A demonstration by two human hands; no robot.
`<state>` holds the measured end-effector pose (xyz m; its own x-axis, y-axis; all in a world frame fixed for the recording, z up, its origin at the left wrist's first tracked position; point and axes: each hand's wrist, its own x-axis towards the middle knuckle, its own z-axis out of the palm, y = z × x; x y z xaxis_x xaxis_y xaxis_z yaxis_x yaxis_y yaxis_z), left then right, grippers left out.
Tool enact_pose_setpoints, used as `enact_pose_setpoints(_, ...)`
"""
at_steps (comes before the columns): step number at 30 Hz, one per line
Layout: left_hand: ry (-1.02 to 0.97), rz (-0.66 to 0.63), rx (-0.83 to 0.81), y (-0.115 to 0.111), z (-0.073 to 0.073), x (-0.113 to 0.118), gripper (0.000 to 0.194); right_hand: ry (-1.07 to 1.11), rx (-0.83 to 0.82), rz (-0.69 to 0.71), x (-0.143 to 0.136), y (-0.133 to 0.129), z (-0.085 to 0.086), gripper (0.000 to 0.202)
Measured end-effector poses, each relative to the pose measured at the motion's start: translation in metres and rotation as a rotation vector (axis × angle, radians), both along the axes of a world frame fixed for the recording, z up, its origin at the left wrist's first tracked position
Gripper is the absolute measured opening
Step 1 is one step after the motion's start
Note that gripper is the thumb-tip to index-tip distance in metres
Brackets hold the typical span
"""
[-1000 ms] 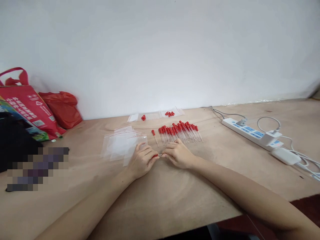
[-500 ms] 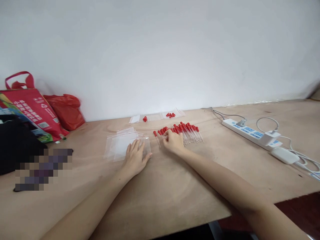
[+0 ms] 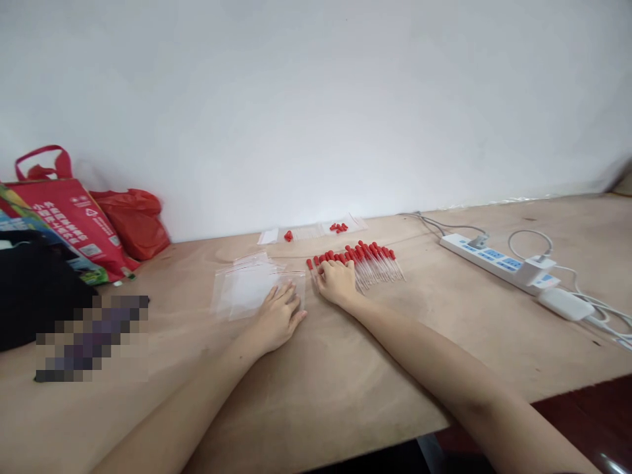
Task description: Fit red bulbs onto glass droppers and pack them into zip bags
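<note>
Resting left hand on clear bags, right hand at red-bulbed droppers

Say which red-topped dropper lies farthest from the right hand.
The dropper at the row's right end; every other one lies to its left, nearer the right hand.

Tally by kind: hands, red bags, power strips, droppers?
Left hand and right hand: 2
Printed red bag and crumpled red bag: 2
Power strip: 1
Red-topped droppers: overlapping, partly hidden; no exact count
Total: 5, droppers excluded
</note>
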<state>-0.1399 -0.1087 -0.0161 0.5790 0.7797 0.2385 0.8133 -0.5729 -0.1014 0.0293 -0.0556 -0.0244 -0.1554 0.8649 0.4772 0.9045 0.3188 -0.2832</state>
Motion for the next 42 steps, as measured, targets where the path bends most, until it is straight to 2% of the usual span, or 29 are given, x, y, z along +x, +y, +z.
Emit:
enact_pose_setpoints(5,0.015,-0.208,-0.251,-0.006,0.019,-0.008,0.028,-0.024,0.039,0.153,0.027,-0.023,-0.006,0.019)
enact_pose_setpoints(10,-0.091,-0.283,-0.312,-0.025,0.02,-0.026,0.035,0.012,0.055,0.3,0.06,-0.043,-0.012,0.016)
enact_pose_setpoints(14,-0.194,-0.361,-0.431,-0.048,0.023,-0.037,0.039,0.067,0.026,0.411,0.077,-0.053,-0.014,0.015)
enact_pose_setpoints(18,-0.279,-0.423,-0.503,-0.057,0.024,-0.029,0.036,0.07,0.008,0.534,0.08,-0.057,-0.011,0.022)
enact_pose_setpoints(21,-0.34,-0.45,-0.423,-0.048,0.017,-0.018,0.025,0.025,-0.003,0.622,0.083,-0.062,-0.009,0.032)
enact_pose_setpoints(23,-0.359,-0.393,-0.298,-0.039,0.01,-0.009,0.025,-0.004,-0.008,0.642,0.086,-0.064,-0.008,0.035)
enact_pose_setpoints(26,-0.324,-0.092,-0.142,-0.03,-0.001,0.006,0.035,-0.043,-0.016,0.666,0.09,-0.067,-0.006,0.038)
enact_pose_setpoints(28,-0.272,0.062,-0.142,-0.03,-0.006,0.016,0.049,-0.069,-0.024,0.697,0.09,-0.068,-0.004,0.039)
enact_pose_setpoints(29,-0.244,0.087,-0.165,-0.03,-0.007,0.021,0.053,-0.082,-0.03,0.716,0.09,-0.068,-0.003,0.039)
enact_pose_setpoints(35,-0.157,-0.09,-0.305,-0.028,-0.003,0.03,0.057,-0.084,-0.062,0.875,0.088,-0.067,0.0,0.045)
enact_pose_setpoints(42,-0.175,-0.142,-0.327,-0.025,-0.003,0.028,0.057,-0.149,-0.13,0.998,0.083,-0.066,0.003,0.047)
